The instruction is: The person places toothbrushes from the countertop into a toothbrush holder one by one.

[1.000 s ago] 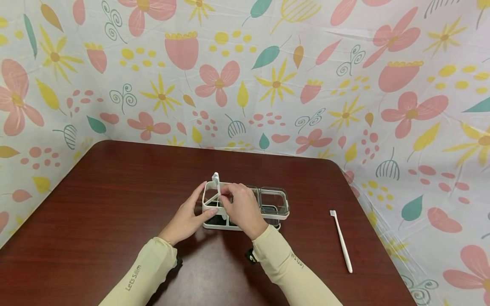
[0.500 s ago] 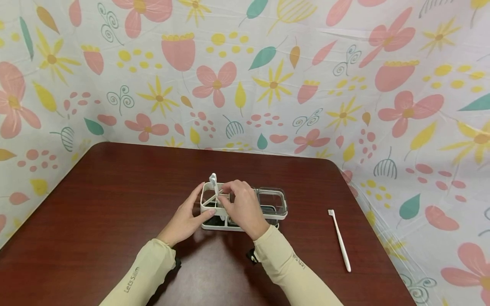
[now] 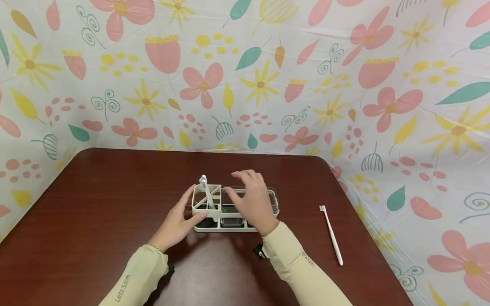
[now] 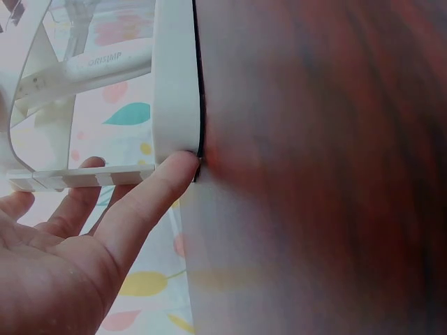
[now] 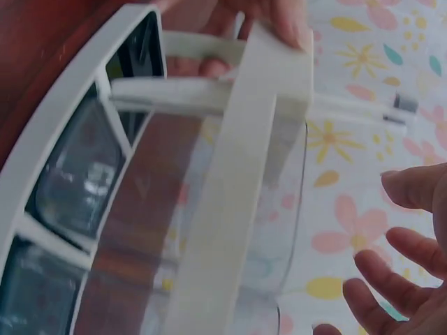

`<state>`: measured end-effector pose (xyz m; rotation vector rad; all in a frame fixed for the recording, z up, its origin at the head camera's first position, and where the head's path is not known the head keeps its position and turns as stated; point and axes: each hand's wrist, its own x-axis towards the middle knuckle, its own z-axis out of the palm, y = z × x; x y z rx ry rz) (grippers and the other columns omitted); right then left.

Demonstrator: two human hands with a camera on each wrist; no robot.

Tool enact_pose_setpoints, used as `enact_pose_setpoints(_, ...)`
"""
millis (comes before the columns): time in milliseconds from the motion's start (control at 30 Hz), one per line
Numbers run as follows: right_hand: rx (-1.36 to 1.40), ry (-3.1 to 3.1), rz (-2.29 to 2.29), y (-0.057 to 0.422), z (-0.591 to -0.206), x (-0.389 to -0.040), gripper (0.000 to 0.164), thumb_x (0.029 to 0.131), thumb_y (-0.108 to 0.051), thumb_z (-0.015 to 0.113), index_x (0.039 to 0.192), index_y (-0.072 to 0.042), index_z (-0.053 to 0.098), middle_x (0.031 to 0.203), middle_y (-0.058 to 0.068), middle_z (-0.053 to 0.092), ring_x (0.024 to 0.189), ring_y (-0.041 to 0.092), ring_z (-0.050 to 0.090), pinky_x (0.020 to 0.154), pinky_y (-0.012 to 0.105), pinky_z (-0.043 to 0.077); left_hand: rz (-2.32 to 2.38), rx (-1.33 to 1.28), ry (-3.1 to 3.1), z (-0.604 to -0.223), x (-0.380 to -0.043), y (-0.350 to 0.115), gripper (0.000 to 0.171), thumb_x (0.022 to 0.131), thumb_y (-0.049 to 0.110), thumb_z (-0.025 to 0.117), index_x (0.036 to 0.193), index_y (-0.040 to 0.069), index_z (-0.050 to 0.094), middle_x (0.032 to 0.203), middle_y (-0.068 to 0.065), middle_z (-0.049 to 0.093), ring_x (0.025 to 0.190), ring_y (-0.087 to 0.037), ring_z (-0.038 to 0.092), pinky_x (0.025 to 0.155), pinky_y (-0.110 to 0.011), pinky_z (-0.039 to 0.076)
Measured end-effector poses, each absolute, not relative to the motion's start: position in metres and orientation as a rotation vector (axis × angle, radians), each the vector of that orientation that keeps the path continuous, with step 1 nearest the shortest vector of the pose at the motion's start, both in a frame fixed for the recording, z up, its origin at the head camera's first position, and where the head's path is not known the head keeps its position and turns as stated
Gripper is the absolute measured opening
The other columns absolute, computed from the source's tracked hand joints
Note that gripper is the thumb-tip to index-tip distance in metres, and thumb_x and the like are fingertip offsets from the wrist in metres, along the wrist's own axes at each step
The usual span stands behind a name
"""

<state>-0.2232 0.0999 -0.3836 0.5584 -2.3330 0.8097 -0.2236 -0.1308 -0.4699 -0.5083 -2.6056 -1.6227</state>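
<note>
A white two-tier toothbrush holder [image 3: 206, 213] stands on the table, with clear cups [image 3: 232, 222] set in its middle and right parts. A white toothbrush [image 3: 208, 194] leans, bristles up, in its divided left compartment. Lettering shows on the toothbrush's handle [image 4: 105, 61] in the left wrist view. My left hand [image 3: 174, 223] grips the holder's left end, thumb at the front and fingers round the side. Above the cups is my right hand [image 3: 254, 202], fingers spread and holding nothing. In the right wrist view that hand [image 5: 412, 272] is apart from both toothbrush and holder.
A second white toothbrush [image 3: 332, 236] lies on the dark wooden table [image 3: 95, 221] to the right. A flower-printed curtain [image 3: 245, 85] hangs behind the table and along its sides.
My right hand has let go of the toothbrush and moved up and right. The toothbrush now leans in the compartment on its own. My left hand still holds the holder.
</note>
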Motion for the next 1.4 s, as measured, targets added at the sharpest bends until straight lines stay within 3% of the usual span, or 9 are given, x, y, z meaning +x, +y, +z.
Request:
enact_pose_setpoints(300,0.396,-2.298,0.779,0.134,-0.379,-0.225,0.039,0.086,-0.014,0.079,0.12,-0.001,0.067,0.114,0.017,0.06,0.102,0.036,0.052,0.086,0.051,0.045,-1.615,-0.493,-2.621,-0.469,-0.223,-0.131,0.086,0.091,0.046,0.071,0.158,0.034,0.018,0.153,-0.01,0.038,0.137,-0.031,0.038,0.105,-0.06,0.032)
enact_pose_setpoints(633,0.187,-2.318,0.762,0.174,-0.38,-0.226,0.041,0.087,-0.017,0.078,0.123,-0.001,0.067,0.116,0.02,0.059,0.105,0.041,0.049,0.088,0.056,0.04,-1.638,-0.5,-2.599,-0.469,-0.224,-0.133,0.085,0.091,0.041,0.072,0.158,0.033,0.02,0.135,-0.009,0.053,0.121,-0.027,0.053,0.099,-0.056,0.038)
enact_pose_setpoints(933,0.021,-2.347,0.734,0.208,-0.389,-0.223,0.041,0.086,-0.015,0.077,0.122,0.001,0.067,0.116,0.025,0.058,0.101,0.046,0.048,0.083,0.058,0.041,-1.64,-0.495,-2.614,-0.469,-0.224,-0.133,0.085,0.091,0.044,0.071,0.158,0.034,0.019,0.139,-0.012,0.05,0.122,-0.027,0.052,0.1,-0.057,0.037)
enact_pose_setpoints(1267,-0.189,-2.511,0.722,0.244,-0.401,-0.215,0.049,0.089,-0.018,0.074,0.133,0.0,0.06,0.123,0.03,0.05,0.106,0.049,0.044,0.085,0.063,0.04,-1.637,-0.521,-2.598,-0.469,-0.225,-0.132,0.085,0.091,0.042,0.072,0.158,0.035,0.02,0.137,-0.013,0.052,0.119,-0.025,0.055,0.1,-0.056,0.038)
enact_pose_setpoints(1400,-0.27,-2.593,0.72,0.258,-0.405,-0.212,0.054,0.09,-0.02,0.072,0.137,0.002,0.055,0.126,0.034,0.046,0.109,0.054,0.042,0.085,0.064,0.04,-1.631,-0.522,-2.601,-0.47,-0.225,-0.131,0.085,0.091,0.043,0.071,0.158,0.034,0.019,0.142,-0.013,0.049,0.125,-0.029,0.051,0.101,-0.057,0.036)
